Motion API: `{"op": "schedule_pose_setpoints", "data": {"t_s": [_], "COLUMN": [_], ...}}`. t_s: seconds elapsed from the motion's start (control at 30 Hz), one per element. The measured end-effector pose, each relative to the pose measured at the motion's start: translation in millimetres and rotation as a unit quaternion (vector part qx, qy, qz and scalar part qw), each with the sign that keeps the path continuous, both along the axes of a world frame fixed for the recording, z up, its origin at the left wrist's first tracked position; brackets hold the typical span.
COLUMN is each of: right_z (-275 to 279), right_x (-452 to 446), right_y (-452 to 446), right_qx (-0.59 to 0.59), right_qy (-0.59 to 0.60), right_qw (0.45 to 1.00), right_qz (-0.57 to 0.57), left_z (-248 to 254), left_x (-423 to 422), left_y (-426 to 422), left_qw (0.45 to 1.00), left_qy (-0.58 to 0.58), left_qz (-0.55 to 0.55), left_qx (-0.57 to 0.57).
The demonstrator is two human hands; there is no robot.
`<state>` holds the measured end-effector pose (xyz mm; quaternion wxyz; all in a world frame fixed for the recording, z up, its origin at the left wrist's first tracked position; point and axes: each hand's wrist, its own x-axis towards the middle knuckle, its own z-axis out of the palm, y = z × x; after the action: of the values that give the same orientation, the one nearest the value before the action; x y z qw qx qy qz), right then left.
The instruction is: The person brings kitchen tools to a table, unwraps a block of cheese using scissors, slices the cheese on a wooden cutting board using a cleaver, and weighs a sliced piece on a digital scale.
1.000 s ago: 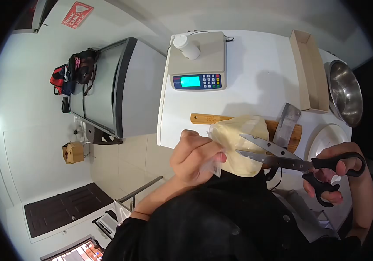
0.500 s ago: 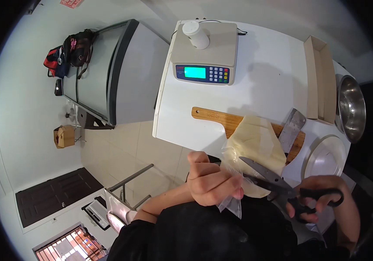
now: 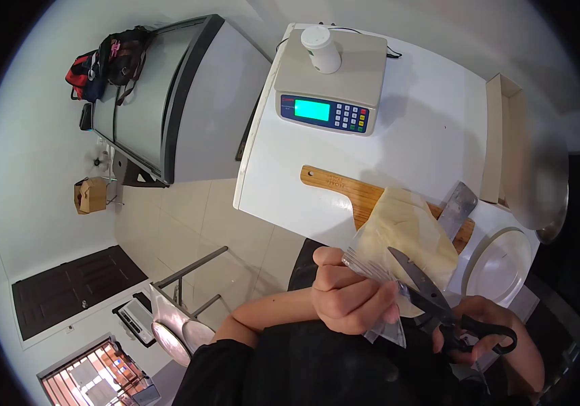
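My left hand (image 3: 352,292) is closed on the gathered end of a clear plastic bag (image 3: 390,331). Inside the bag a pale yellow block (image 3: 408,227) rests over the wooden cutting board (image 3: 344,188). My right hand (image 3: 483,328) grips the black handles of a pair of scissors (image 3: 427,287). The scissor blades are parted and lie beside the bag's twisted end, close to my left fingers; the lower blade is partly hidden. A cleaver (image 3: 458,208) lies on the board at the block's right.
On the white table (image 3: 432,128) stand a digital scale (image 3: 324,111) with a white lidded container (image 3: 322,51), a long cardboard box (image 3: 500,142), a white round dish (image 3: 500,264) and a metal bowl (image 3: 550,196), partly blurred. A chest freezer (image 3: 209,108) stands left.
My view has shifted. The scissor blades have come closer together and nearer my left hand, around the bag's neck. Both hands keep their hold.
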<state>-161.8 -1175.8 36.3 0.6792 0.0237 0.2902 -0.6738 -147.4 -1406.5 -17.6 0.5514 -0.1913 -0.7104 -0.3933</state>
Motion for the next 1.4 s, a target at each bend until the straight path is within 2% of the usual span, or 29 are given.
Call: {"op": "schedule_pose_setpoints", "data": {"t_s": [0.07,0.17,0.27,0.43,0.67,0.7,0.8,0.97,1.07,1.2,1.23,1.4], "right_z": [2,1,-1,3,9,10,16,11,8,16,18,14], "right_x": [-1,-4,-12,-15,-11,-9,-1,-11,-13,7,11,45], "right_y": [-7,-17,-24,-32,-36,-37,-40,-43,-34,-13,-8,34], "right_qx": [0.019,0.053,0.028,0.05,0.108,0.109,0.073,0.09,0.11,0.025,0.019,0.046], "right_qy": [0.022,0.067,0.015,0.004,0.071,0.071,0.008,0.001,0.051,0.063,0.083,0.12], "right_qw": [1.0,0.996,0.999,0.999,0.991,0.991,0.995,0.995,0.992,0.998,0.996,0.991], "right_qz": [-0.002,-0.006,-0.009,-0.009,0.027,0.026,-0.074,-0.036,0.039,-0.011,0.018,-0.029], "left_z": [-1,-3,-7,-12,-15,-14,-16,-25,-21,-7,-5,-6], "left_x": [2,5,-3,-3,2,4,6,-4,-7,-9,-10,-20], "left_y": [5,3,-2,-10,-11,-11,-9,-13,-17,-17,-18,-16], "left_qw": [1.0,0.998,0.999,1.0,0.999,0.999,0.999,0.996,0.993,0.989,0.987,0.978], "left_qy": [0.006,-0.008,-0.003,-0.01,-0.009,-0.011,-0.005,0.035,0.041,0.032,0.019,-0.004], "left_qz": [0.007,-0.062,-0.041,-0.016,-0.029,-0.033,-0.046,-0.06,-0.082,-0.116,-0.126,-0.135], "left_qx": [0.025,-0.011,0.002,-0.005,0.011,0.013,0.026,0.057,0.071,0.086,0.096,0.16]}}
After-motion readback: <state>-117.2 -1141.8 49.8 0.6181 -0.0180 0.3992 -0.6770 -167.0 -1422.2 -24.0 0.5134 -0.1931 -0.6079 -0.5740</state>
